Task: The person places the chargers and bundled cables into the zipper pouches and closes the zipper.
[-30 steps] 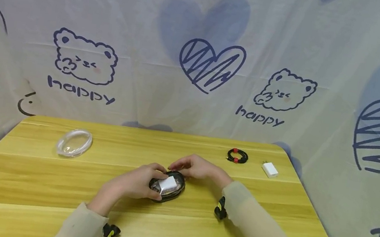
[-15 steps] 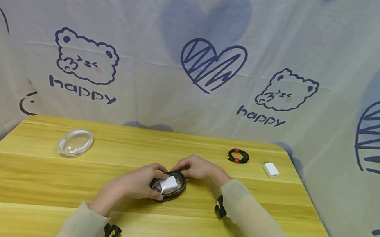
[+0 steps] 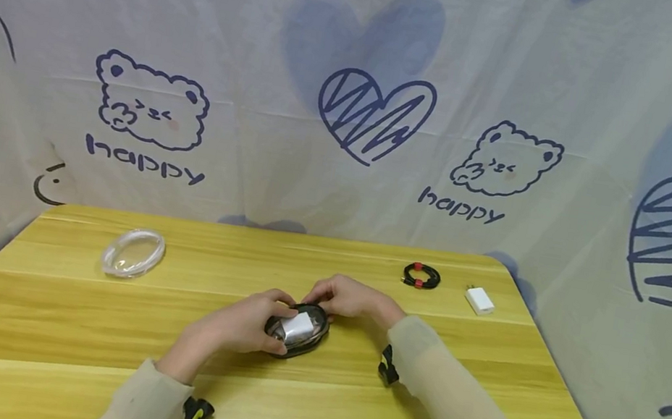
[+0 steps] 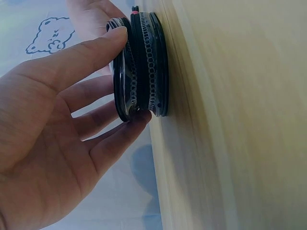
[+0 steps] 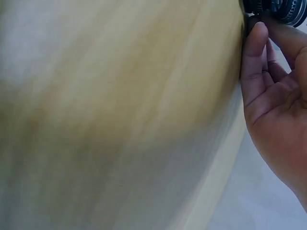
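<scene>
A small oval zip case (image 3: 310,341) with clear sides and black trim lies at the middle of the table, a white block (image 3: 297,326) showing through its top. My left hand (image 3: 242,321) holds its left end, thumb on the near side and fingers round the far side. In the left wrist view, the case (image 4: 140,67) stands out edge-on with its black zip band along the side. At the far right end my right hand (image 3: 351,298) pinches the case's edge by the zip. The right wrist view shows thumb and forefinger together at that dark edge; what lies between them is mostly hidden.
A coiled clear white tube (image 3: 133,254) lies at the back left of the wooden table (image 3: 60,327). Toward the back right are a coiled black cable (image 3: 421,276) with red ties and a white charger plug (image 3: 479,300). A printed curtain (image 3: 262,176) hangs behind.
The right hand has shifted very slightly along the case's far end. Otherwise both hands and the case stay in place.
</scene>
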`<action>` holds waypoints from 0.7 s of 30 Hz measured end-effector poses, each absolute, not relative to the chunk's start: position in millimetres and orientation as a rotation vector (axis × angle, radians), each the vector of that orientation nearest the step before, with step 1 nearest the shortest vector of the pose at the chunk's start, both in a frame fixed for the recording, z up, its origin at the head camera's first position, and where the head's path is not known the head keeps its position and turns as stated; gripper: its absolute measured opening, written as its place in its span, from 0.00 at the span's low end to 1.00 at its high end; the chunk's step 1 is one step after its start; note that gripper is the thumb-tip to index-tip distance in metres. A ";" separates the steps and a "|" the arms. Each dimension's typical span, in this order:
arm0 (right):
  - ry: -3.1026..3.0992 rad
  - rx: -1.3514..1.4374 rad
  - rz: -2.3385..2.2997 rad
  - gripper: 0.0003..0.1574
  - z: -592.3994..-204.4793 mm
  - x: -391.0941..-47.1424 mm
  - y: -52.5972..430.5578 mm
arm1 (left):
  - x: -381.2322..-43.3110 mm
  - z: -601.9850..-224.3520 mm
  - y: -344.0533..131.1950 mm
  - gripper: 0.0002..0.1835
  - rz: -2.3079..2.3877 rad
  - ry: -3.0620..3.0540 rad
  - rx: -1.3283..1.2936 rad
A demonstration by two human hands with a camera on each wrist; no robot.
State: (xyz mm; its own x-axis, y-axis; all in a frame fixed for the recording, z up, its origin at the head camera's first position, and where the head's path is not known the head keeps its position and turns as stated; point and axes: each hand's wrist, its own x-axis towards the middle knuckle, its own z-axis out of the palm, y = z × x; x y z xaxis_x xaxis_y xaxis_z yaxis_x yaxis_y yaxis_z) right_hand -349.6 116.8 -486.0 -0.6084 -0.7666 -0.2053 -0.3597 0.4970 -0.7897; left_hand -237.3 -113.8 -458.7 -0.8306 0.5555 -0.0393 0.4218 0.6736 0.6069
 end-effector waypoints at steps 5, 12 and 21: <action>2.236 -0.882 -1.006 0.13 -484.8 -345.3 116.7 | -237.0 -458.5 -113.4 0.31 0.894 2.665 0.781; 2.233 -0.883 -1.030 0.10 -483.3 -341.2 117.9 | -235.4 -459.4 -112.4 0.31 0.884 2.667 0.770; 2.223 -0.826 -1.091 0.11 -484.9 -340.7 118.2 | -234.0 -456.2 -112.0 0.33 0.847 2.694 0.801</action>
